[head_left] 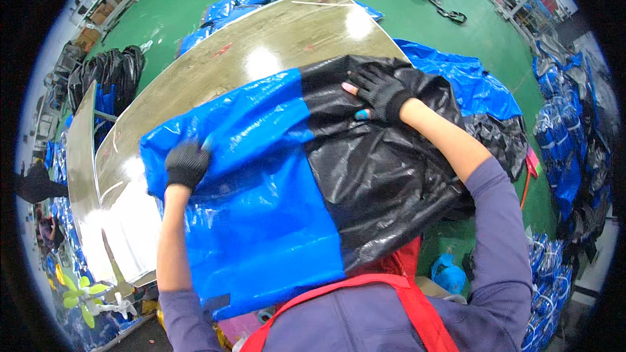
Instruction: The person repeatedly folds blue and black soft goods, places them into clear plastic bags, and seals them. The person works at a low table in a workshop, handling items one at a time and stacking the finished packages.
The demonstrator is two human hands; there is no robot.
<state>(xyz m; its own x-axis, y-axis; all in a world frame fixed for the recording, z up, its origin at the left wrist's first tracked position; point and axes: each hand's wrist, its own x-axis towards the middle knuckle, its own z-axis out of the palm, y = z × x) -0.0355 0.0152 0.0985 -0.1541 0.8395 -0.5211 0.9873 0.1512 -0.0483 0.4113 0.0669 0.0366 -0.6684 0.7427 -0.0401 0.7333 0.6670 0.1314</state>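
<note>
Head view, looking down on a worn, glossy metal-topped worktable (pixel 261 45) standing on a green floor (pixel 404 13). Spread over its near end lies a large two-coloured woven-plastic bag, blue on the person's left and black on the right (pixel 287 182); its near edge hangs off the table against the person's red apron (pixel 391 287). The left hand (pixel 186 164), in a black fingerless glove, rests on the blue panel near its left edge, fingers curled together and pressing down, apparently to pin the slippery sheet. The right hand (pixel 380 93), gloved alike, lies flat on the black panel near the far edge, fingers spread apart, one tip covered in blue, seemingly smoothing the material. Whether the bag holds anything cannot be told; it lies nearly flat, with creases. Heaps of similar blue and black bags (pixel 567 150) lie well apart on the floor at the right, and more lie beyond the table's far edge.
</note>
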